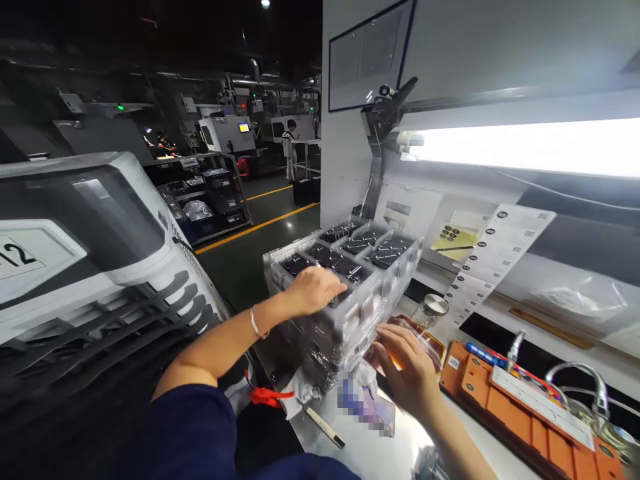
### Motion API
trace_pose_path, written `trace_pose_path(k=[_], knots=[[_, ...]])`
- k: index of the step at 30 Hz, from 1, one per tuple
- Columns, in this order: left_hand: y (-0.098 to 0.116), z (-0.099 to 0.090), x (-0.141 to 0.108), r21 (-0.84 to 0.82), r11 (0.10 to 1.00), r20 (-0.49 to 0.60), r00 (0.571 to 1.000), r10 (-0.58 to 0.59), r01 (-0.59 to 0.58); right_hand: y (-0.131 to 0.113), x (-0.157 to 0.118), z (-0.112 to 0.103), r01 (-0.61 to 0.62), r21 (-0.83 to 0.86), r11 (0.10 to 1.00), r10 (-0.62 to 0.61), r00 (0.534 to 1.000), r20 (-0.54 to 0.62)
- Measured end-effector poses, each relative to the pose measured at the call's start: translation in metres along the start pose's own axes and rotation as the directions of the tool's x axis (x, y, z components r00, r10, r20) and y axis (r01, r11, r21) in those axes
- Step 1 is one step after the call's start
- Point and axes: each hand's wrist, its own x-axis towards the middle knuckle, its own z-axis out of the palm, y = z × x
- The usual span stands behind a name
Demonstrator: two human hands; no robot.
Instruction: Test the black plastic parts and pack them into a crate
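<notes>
A stack of clear plastic trays (357,310) stands on the bench, its top tray divided into compartments that hold several black parts (390,252). Over the near left compartments is my left hand (315,291), its fingers bent together and pointing down; what they hold, if anything, is hidden. My right hand (407,363) is beside the right face of the stack, fingers apart, with nothing visible in it. A metal-lidded jar (434,308) and an amber tray (425,340) sit just beyond my right hand.
An orange block (520,407) with tools lies at the right. Near me are a pen (324,427), a red-handled tool (270,397) and a partly blurred phone (367,407). A lit lamp (520,143) hangs above. A white machine (135,233) stands left; a person (289,148) stands far back.
</notes>
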Motion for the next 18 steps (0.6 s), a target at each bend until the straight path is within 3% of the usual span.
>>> trace_pose_path(k=[3,5,8,10,12,15,18], knots=[[0.004,0.018,-0.053,-0.115,0.991,-0.249,0.968,0.036,-0.066,-0.013,0.052,0.030,0.281,-0.094,0.955,-0.270,0.956,0.110],[0.004,0.042,-0.070,-0.087,0.991,-0.456,0.888,0.055,-0.106,-0.016,0.071,0.048,0.380,-0.118,0.918,-0.349,0.911,0.220],[0.018,0.084,-0.077,-0.081,0.995,-0.653,0.751,-0.099,0.062,-0.012,0.083,0.060,0.411,-0.100,0.906,-0.361,0.874,0.326],[0.037,0.107,-0.078,-0.165,0.968,-0.687,0.683,-0.249,0.188,-0.009,0.088,0.058,0.416,-0.063,0.907,-0.367,0.855,0.366],[0.056,0.121,-0.080,-0.251,0.945,-0.681,0.655,-0.326,0.209,-0.009,0.094,0.052,0.409,-0.028,0.912,-0.369,0.849,0.377],[0.069,0.131,-0.084,-0.369,0.907,-0.629,0.663,-0.406,0.205,-0.012,0.109,0.046,0.392,0.041,0.919,-0.382,0.863,0.331],[0.065,0.134,-0.088,-0.458,0.861,-0.559,0.682,-0.473,0.221,-0.018,0.133,0.042,0.348,0.070,0.935,-0.355,0.908,0.224]])
